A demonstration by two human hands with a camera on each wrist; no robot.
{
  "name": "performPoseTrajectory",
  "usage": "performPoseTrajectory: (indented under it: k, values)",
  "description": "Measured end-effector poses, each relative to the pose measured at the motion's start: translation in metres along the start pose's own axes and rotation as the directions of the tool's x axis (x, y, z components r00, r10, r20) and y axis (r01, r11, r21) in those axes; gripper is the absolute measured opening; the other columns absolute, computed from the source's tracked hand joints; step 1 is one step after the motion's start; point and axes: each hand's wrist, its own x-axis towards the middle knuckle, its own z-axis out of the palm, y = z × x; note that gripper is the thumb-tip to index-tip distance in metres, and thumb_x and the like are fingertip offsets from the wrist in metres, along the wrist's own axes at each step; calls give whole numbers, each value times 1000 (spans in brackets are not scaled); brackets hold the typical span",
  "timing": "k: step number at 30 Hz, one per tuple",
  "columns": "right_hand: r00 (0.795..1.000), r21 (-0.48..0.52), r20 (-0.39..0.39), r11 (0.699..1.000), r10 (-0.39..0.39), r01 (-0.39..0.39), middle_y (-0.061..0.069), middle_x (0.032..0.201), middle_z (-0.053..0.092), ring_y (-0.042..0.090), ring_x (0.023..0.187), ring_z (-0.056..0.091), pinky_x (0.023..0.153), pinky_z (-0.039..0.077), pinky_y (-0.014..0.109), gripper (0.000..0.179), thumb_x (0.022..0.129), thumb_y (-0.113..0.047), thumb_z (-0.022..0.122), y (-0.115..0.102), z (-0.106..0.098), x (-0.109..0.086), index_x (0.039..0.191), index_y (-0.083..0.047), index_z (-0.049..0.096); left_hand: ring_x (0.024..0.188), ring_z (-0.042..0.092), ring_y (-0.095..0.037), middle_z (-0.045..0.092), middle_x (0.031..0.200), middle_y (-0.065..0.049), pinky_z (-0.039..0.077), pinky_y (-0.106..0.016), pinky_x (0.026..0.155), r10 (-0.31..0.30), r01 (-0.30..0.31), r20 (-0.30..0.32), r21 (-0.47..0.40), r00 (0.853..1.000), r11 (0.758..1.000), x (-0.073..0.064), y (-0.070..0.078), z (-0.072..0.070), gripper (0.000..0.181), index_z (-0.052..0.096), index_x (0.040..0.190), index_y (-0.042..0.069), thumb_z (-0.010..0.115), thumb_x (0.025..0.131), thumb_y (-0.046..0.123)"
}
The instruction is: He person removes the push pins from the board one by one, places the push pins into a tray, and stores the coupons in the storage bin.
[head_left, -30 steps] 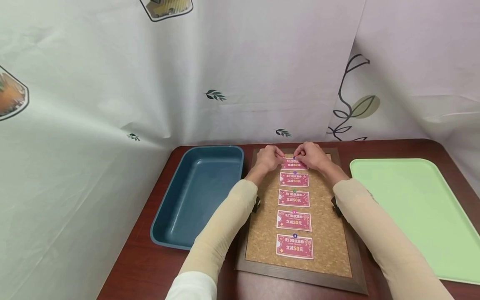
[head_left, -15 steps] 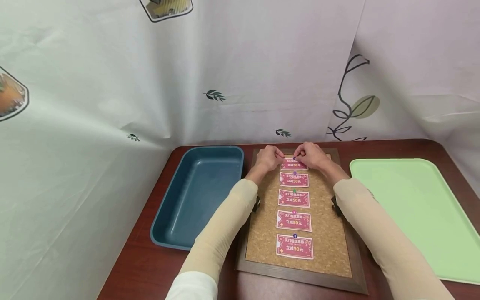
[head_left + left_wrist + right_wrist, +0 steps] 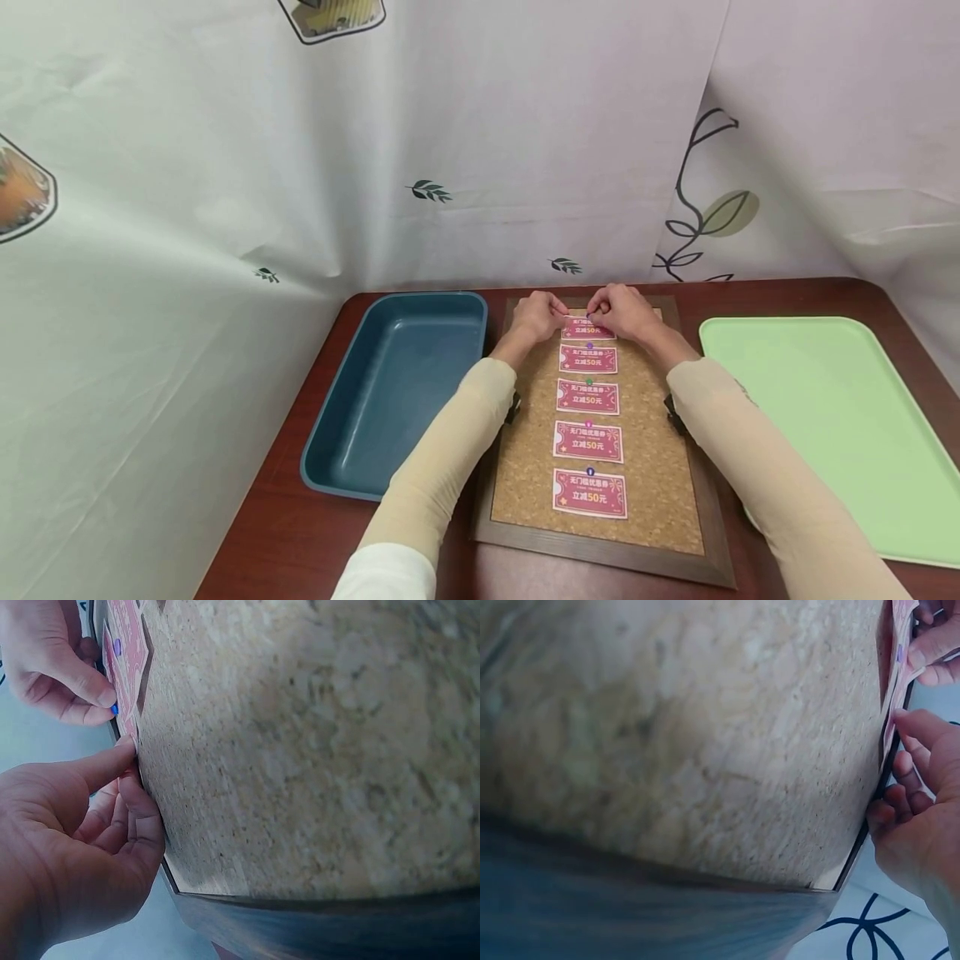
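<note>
Both hands are at the far end of a framed cork board (image 3: 652, 467). In the head view my left hand (image 3: 537, 315) pinches the upper left corner of the farthest red paper coupon (image 3: 588, 330). My right hand (image 3: 625, 310) pinches a blue push pin (image 3: 114, 709) between thumb and forefinger at that coupon's top edge; the pin's point is hidden. Nearer coupons, such as the nearest coupon (image 3: 589, 496), run down the board in one column, each with a coloured pin at its top edge. A purple pin (image 3: 589, 345) marks the second coupon from the far end.
A deep blue tray (image 3: 318, 462) stands left of the board and a light green tray (image 3: 817, 400) lies to its right. All rest on a dark red-brown table (image 3: 258, 517). Behind hangs a pale printed curtain (image 3: 487, 150). A black clip (image 3: 672, 412) shows beside the right sleeve.
</note>
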Motion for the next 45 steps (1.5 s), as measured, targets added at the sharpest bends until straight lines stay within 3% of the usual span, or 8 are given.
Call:
performPoseTrajectory:
  k: [17, 27, 45]
  values:
    - [998, -155, -8, 986, -66, 64, 7, 88, 59, 25, 81, 55, 71, 40, 39, 17, 86, -17, 79, 4, 1, 7, 96, -5, 73, 74, 60, -12, 68, 83, 2, 46, -24, 64, 4, -4, 1, -16, 1000, 1000, -1, -1, -2, 11, 73, 93, 16, 80, 98, 22]
    - [995, -246, 6, 965, -97, 95, 8, 89, 61, 27, 81, 57, 73, 45, 44, 20, 84, -20, 79, 4, 1, 11, 96, -6, 70, 77, 61, -12, 68, 84, 4, 47, -25, 68, 4, -4, 10, -12, 1000, 1000, 1, -1, -2, 6, 77, 98, 14, 78, 99, 20]
    - [995, -249, 6, 964, -98, 97, 10, 95, 63, 29, 85, 57, 76, 47, 47, 21, 85, -20, 78, 4, 1, 10, 97, -6, 67, 76, 62, -12, 69, 83, 4, 48, -26, 70, 7, -7, 7, 10, 1000, 1000, -1, 1, -1, 6, 77, 97, 14, 78, 100, 19]
